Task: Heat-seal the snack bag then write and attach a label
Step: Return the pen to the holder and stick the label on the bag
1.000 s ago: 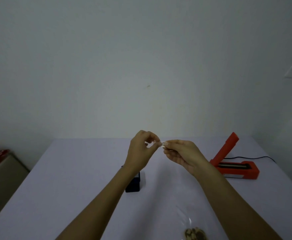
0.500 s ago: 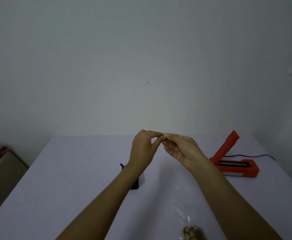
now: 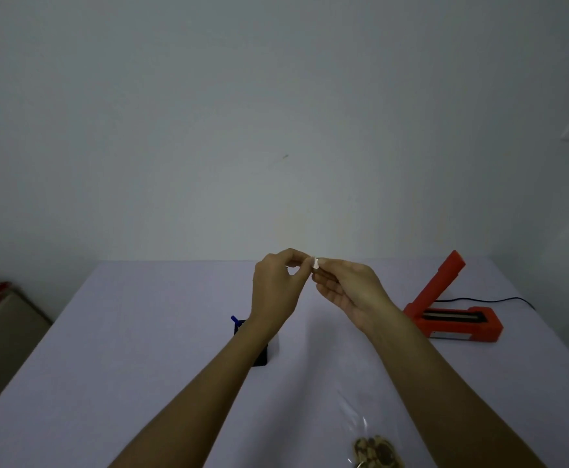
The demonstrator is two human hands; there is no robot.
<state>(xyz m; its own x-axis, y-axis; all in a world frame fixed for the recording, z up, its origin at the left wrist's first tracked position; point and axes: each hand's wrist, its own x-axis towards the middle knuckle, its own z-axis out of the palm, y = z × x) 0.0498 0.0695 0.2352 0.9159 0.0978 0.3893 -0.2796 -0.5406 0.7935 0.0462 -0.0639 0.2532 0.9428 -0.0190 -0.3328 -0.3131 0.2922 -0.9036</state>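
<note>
Your left hand (image 3: 278, 288) and right hand (image 3: 347, 288) both pinch a small white label (image 3: 316, 263) between fingertips, above the table (image 3: 124, 332). The orange heat sealer (image 3: 452, 315) stands open on your right; the snack bag (image 3: 371, 447) lies nearest you.

Table surface (image 3: 114, 366): left half bare from near edge to far edge; open passage there. Centre: black holder (image 3: 261, 358) with blue pen (image 3: 234, 319) standing upright, partly hidden behind the left forearm, obstructs a low pass. Right far: orange heat sealer (image 3: 458, 320), its arm raised at a slant, cord (image 3: 499, 300) trailing right behind it. Near right of centre: clear snack bag (image 3: 371, 447) lying flat at the near edge. Bare strip between holder and sealer, beneath both raised hands.
</note>
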